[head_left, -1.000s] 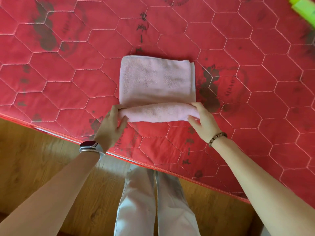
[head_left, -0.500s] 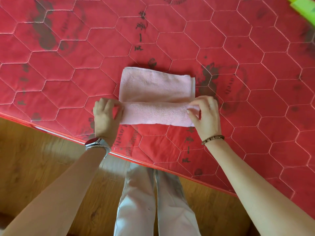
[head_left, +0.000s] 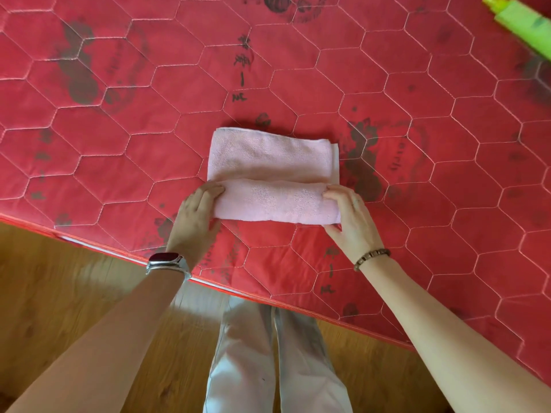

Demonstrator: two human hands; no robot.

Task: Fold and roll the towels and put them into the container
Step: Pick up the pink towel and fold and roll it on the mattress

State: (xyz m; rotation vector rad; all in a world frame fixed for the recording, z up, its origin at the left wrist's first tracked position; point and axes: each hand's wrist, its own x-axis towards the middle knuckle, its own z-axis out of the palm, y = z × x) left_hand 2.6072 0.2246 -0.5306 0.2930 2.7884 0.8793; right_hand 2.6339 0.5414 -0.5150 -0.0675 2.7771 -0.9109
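A pink towel (head_left: pixel 269 156) lies folded on the red quilted mattress (head_left: pixel 447 204). Its near part is wound into a thick roll (head_left: pixel 274 201), and a short flat strip stays unrolled beyond it. My left hand (head_left: pixel 195 217) grips the roll's left end, fingers curled over the top. At the roll's right end my right hand (head_left: pixel 350 213) holds it the same way. No container is in view.
A green bottle-like object (head_left: pixel 524 23) lies at the mattress's far right corner of the view. The mattress edge (head_left: pixel 268 302) runs diagonally in front of me, with wooden floor (head_left: pixel 59 293) and my light trousers (head_left: pixel 274 353) below it.
Both hands have pushed the roll away from me. The roll has grown thicker and the flat unrolled part of the towel has become shorter.
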